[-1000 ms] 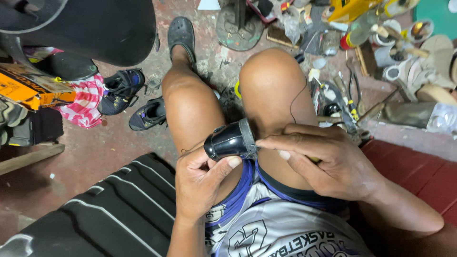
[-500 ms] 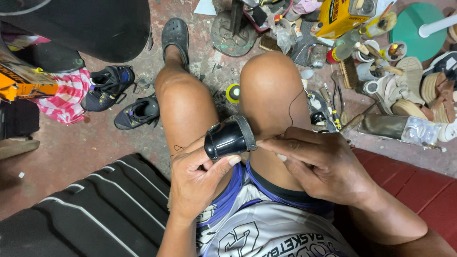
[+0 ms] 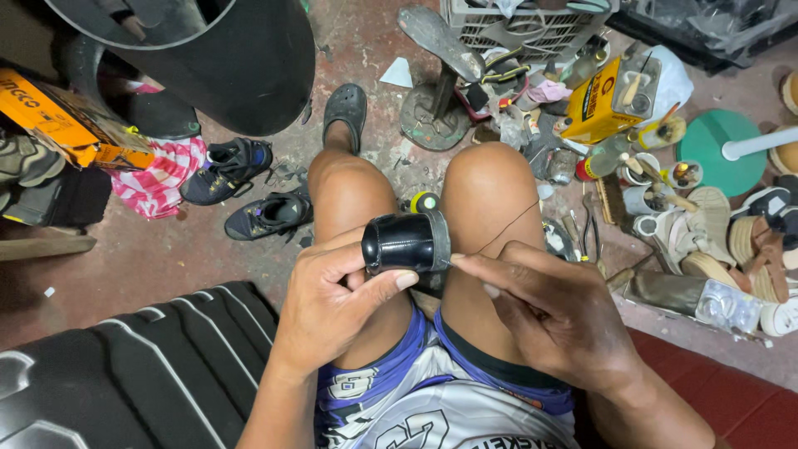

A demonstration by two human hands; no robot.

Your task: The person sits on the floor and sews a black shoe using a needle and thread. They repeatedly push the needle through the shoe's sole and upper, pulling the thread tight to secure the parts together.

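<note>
My left hand grips a shiny black shoe by its toe end, holding it above my lap between my bare knees. My right hand pinches something thin, likely a needle, at the shoe's grey sole edge. A dark thread runs from there up over my right knee. Both hands touch the shoe; the needle itself is too small to make out.
A black tyre lies at lower left and a large black drum at upper left. Two dark sneakers and a sandal sit on the floor. Tools, tins, a yellow can and sandals crowd the right.
The view has shifted slightly. The shoe stays in my left hand; my right hand remains at its sole edge, the thread now drawn over the knee.
</note>
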